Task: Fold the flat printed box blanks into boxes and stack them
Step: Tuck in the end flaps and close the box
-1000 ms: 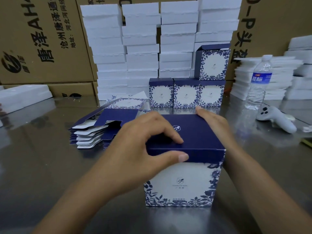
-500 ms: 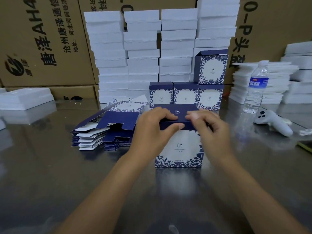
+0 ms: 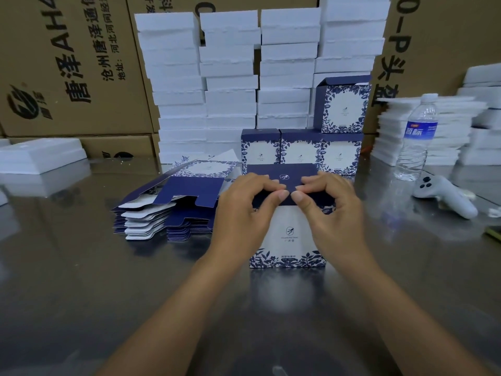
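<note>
Closing: I am pressing the dark blue lid point(image 3: 282, 175) down on the box point(image 3: 288, 237). I judge the tuck almost done, since the lid lies nearly flat.
Left hand: my left hand point(image 3: 244, 213) has its fingers curled over the lid's front edge and its thumb under the lip, pinching left of centre.
Right hand: my right hand point(image 3: 333, 213) mirrors that grip right of centre, and the two thumbs nearly touch.
Box: it stands upright on the table point(image 3: 81, 294), printed face towards me, between my two hands.
Stack: the finished boxes point(image 3: 301, 153) stand in a row of three just beyond it. A fourth box point(image 3: 344, 107) sits on the right-end one, with a flap at its top edge standing up.
Direction: the stack lies straight ahead, away from me, so neither hand is nearer. The tops of the left and middle boxes look free.
Next move: I expect a two-handed lift forward and up, squared to the row.
Blanks: the flat blanks point(image 3: 168, 213) lie to the left of the box, nearer my left hand.
Risk: squeezing the lip too hard could crease the card.
</note>
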Action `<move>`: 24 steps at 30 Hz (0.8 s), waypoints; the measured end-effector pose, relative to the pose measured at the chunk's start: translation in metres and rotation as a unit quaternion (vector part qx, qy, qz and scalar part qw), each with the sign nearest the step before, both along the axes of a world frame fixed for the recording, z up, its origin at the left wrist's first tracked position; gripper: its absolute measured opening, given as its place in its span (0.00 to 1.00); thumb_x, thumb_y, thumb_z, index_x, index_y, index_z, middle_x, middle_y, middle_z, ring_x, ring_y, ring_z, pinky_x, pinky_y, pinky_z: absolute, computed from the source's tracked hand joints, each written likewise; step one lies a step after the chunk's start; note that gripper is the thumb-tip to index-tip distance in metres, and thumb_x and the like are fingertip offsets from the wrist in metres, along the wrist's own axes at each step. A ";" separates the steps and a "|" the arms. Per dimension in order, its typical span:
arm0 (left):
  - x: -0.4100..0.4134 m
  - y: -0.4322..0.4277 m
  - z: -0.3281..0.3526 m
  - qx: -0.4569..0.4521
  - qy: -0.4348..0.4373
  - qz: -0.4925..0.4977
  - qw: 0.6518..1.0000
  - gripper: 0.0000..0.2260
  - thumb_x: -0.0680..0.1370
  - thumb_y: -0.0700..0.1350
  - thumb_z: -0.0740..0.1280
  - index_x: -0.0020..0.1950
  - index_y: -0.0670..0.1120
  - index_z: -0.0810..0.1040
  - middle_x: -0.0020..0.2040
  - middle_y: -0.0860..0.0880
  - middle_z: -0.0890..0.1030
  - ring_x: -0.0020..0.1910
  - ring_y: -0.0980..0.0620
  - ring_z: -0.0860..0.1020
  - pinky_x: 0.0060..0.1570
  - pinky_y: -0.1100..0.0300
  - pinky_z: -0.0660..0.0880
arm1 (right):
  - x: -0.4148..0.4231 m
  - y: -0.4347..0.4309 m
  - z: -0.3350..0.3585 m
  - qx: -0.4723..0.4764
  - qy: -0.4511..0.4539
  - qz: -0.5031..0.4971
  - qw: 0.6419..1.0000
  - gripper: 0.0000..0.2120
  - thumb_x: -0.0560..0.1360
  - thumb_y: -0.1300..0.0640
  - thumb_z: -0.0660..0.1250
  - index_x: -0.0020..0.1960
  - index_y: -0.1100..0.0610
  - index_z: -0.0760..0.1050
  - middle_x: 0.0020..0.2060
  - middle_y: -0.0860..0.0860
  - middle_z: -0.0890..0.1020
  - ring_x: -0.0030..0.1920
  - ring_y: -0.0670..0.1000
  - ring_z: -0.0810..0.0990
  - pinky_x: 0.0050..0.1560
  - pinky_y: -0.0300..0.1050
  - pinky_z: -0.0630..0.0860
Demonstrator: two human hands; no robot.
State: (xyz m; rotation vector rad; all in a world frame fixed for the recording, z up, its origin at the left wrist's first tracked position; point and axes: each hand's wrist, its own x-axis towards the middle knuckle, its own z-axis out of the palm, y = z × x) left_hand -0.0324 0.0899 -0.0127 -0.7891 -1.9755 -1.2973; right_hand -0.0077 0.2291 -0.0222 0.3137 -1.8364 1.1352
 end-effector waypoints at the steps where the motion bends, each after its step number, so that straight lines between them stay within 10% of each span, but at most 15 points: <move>1: 0.000 0.000 0.000 0.015 -0.012 -0.009 1.000 0.04 0.74 0.40 0.71 0.47 0.42 0.82 0.47 0.51 0.82 0.55 0.55 0.78 0.55 0.72 0.69 | 0.001 0.001 0.000 -0.006 -0.005 0.003 1.000 0.11 0.71 0.58 0.72 0.41 0.43 0.74 0.44 0.40 0.78 0.54 0.40 0.73 0.55 0.30 0.66; 24: -0.009 -0.018 -0.004 0.096 -0.132 -0.126 0.978 0.06 0.77 0.42 0.66 0.45 0.52 0.80 0.52 0.59 0.81 0.64 0.65 0.71 0.67 0.63 0.66 | -0.007 0.014 -0.011 -0.202 -0.043 0.112 0.972 0.03 0.67 0.45 0.68 0.39 0.40 0.81 0.50 0.40 0.82 0.59 0.41 0.77 0.53 0.33 0.74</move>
